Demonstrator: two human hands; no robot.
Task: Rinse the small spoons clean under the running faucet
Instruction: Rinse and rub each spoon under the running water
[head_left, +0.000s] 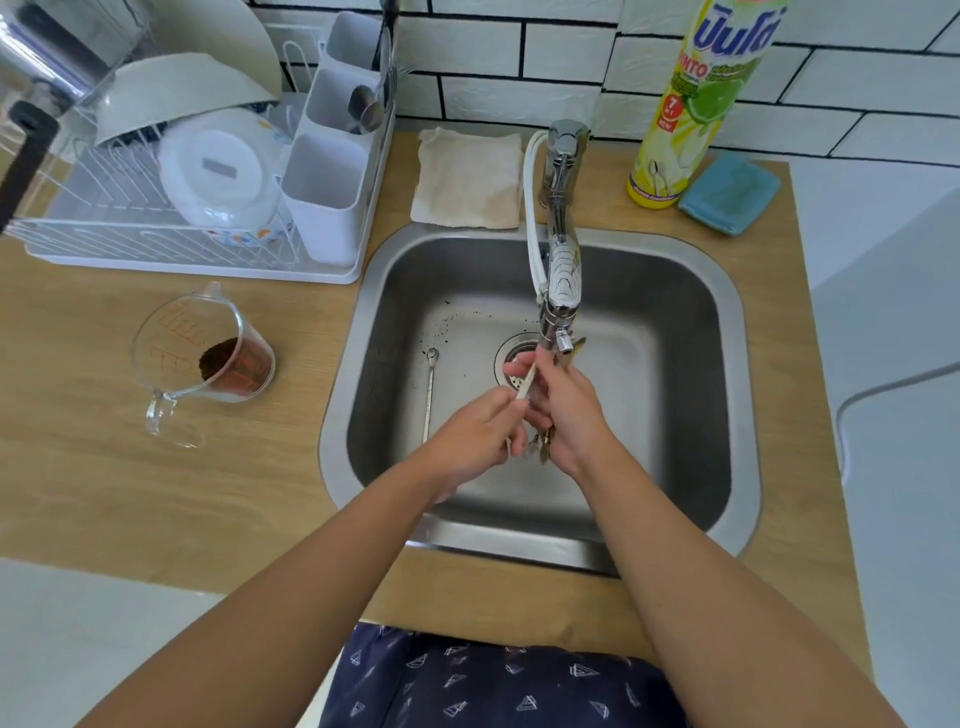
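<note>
Over the steel sink (737, 332), my left hand (475, 434) pinches the handle of a small pale spoon (525, 383), whose bowl end points up toward the faucet spout (558, 317). My right hand (569, 410) grips a bunch of small spoons (543, 441), with their handle ends sticking out below the palm and tips just under the spout. The two hands touch right below the faucet, above the drain (514, 356). Water flow is hard to see. One more small metal spoon (429, 395) lies on the sink floor to the left.
Dark grounds speckle the sink floor. A glass measuring cup (202, 358) with brown powder stands on the wooden counter at left. A dish rack (197, 171) with bowls and a cutlery caddy is behind it. A folded cloth (467, 179), dish soap bottle (691, 104) and blue sponge (727, 195) sit at the back.
</note>
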